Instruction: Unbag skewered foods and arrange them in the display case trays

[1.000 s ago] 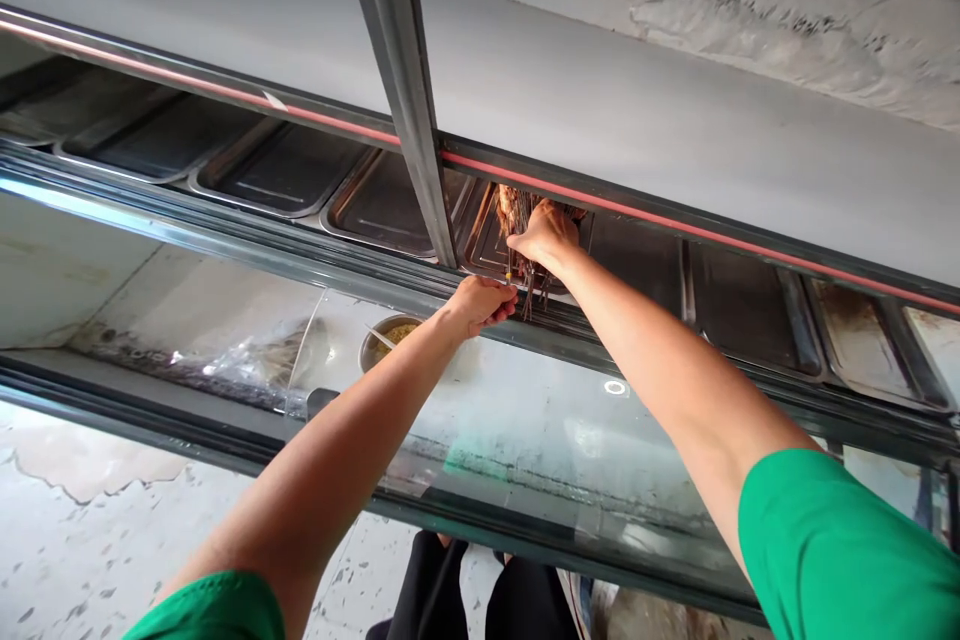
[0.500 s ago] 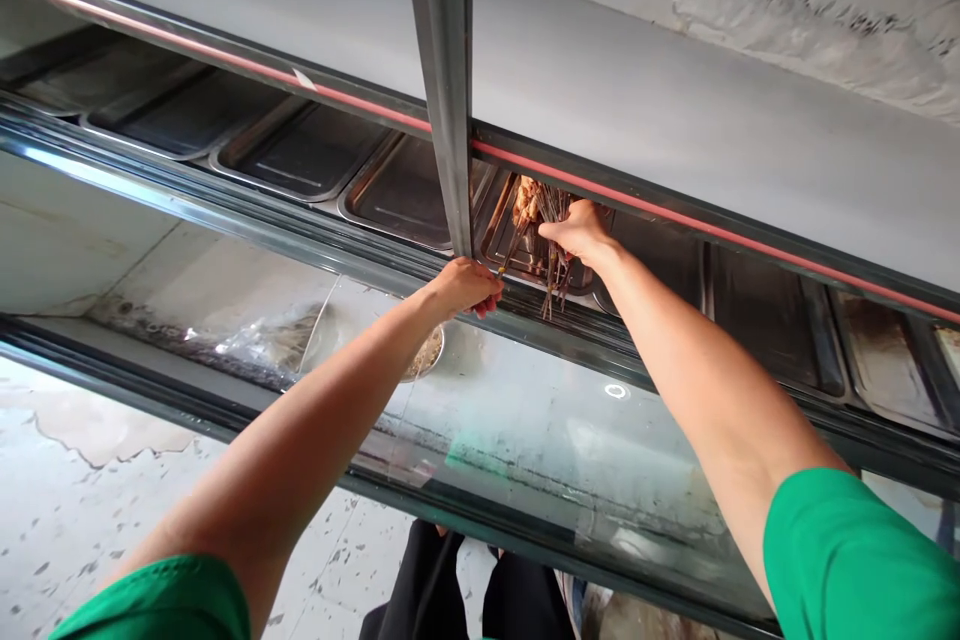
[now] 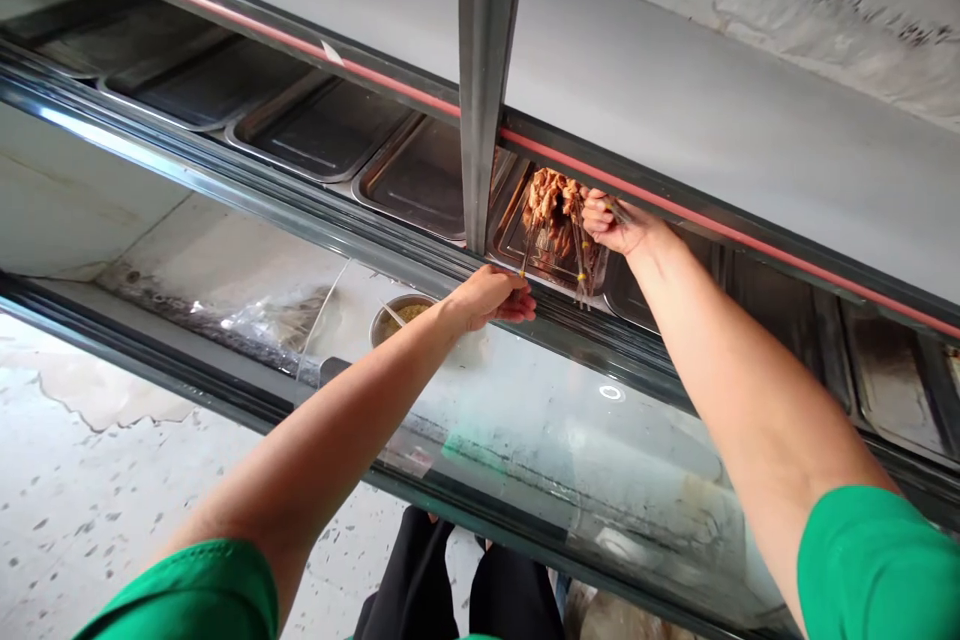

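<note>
Several meat skewers (image 3: 551,200) lie in a metal tray (image 3: 506,230) behind the sliding track, reddish-brown meat at the back and thin sticks pointing toward me. My left hand (image 3: 496,298) is closed in a pinch at the tray's front left, on the end of a skewer stick (image 3: 525,255). At the tray's right side, my right hand (image 3: 616,222) is turned palm up. Its fingers are curled round skewer sticks (image 3: 616,210), with a yellow mark showing above the palm. The far ends of those sticks are hard to make out.
Dark metal trays (image 3: 307,135) line the display case on both sides. A grey upright post (image 3: 484,90) stands just left of the skewers. Below, behind glass (image 3: 540,390), are a bowl (image 3: 382,325) with a white handle and a clear plastic bag (image 3: 277,320).
My right hand has turned from palm down over the sticks to palm up, uncovering more meat. My left hand keeps its pinch near the tray's front edge. The view has shifted slightly.
</note>
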`<state>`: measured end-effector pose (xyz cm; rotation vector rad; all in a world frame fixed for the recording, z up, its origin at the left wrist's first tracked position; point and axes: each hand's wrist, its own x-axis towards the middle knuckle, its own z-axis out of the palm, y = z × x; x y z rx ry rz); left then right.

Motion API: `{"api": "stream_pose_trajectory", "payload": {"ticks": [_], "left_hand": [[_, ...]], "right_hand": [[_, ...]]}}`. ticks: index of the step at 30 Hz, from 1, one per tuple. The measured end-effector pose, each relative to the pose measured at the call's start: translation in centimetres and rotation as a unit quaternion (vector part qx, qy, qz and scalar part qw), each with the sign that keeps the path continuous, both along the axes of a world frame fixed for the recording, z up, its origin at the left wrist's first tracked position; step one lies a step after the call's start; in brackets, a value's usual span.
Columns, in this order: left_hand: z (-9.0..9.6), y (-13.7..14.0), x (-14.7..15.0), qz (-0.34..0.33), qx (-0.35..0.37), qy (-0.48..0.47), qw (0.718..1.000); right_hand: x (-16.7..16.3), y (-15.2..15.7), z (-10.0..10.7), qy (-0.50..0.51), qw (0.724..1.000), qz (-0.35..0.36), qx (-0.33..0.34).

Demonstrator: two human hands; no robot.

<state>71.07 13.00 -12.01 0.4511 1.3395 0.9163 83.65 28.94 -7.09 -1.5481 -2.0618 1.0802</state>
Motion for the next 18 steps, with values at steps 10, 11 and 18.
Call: {"api": "stream_pose_trajectory", "payload": {"ticks": [10, 11, 18], "left_hand": [[-0.3, 1.6, 3.1, 0.214, 0.067, -0.056, 0.973], [-0.3, 1.7, 3.0, 0.216, 0.054, -0.036, 0.974], [-0.2, 1.0, 0.7, 0.142, 0.002, 0.075, 0.987]], "right_hand": [[2.4, -0.3, -1.2, 0.082, 0.996, -0.030, 0.009], [2.4, -0.3, -1.1, 0.100, 0.995, -0.026, 0.005], [3.1, 0.2, 0.1, 0.398, 0.904, 0.022, -0.153]]}}
